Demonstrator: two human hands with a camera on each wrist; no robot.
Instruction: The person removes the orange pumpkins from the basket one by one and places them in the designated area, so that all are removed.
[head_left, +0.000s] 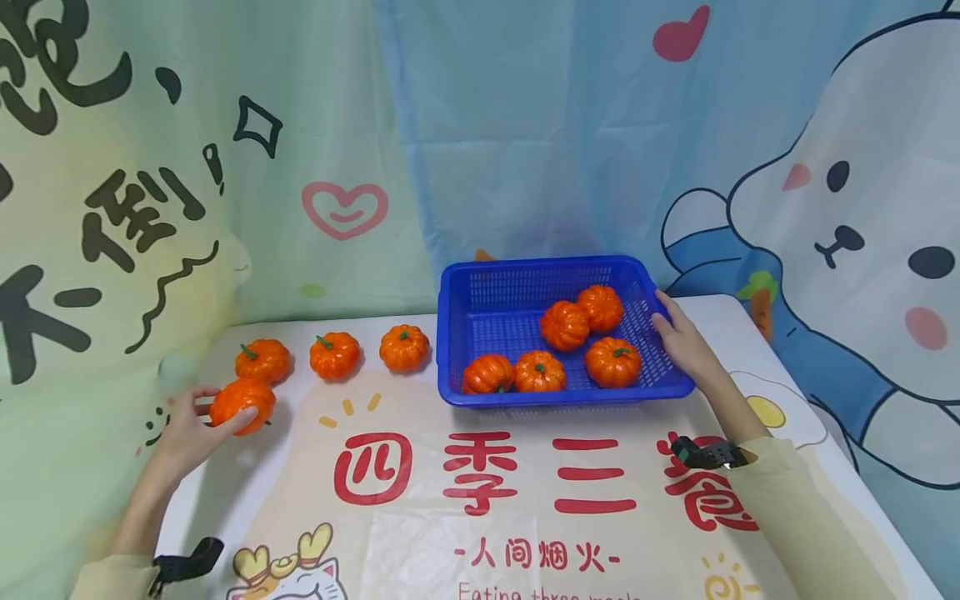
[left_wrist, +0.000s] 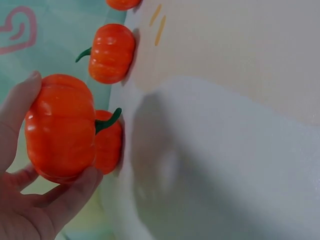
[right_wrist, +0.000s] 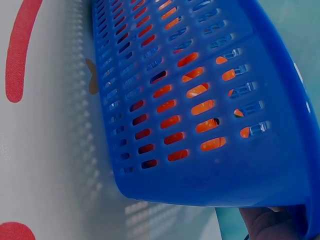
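Observation:
My left hand (head_left: 187, 429) grips a small orange pumpkin (head_left: 243, 406) between thumb and fingers at the table's left side. In the left wrist view the held pumpkin (left_wrist: 62, 127) has its green stem pointing right, over the table. Behind it sits another pumpkin (head_left: 264, 361), which it partly hides in that view. My right hand (head_left: 686, 342) holds the right end of a blue plastic basket (head_left: 566, 398) by its rim. Several orange pumpkins lie inside the basket. In the right wrist view, slots in the basket wall (right_wrist: 225, 175) show orange, and the fingers (right_wrist: 272, 225) are under the rim.
Two more pumpkins, one in the middle (head_left: 335, 357) and one nearer the basket (head_left: 404, 348), stand in a row along the table's back edge. A printed cloth (head_left: 420, 533) with red characters covers the table. A patterned curtain (head_left: 495, 150) hangs right behind it.

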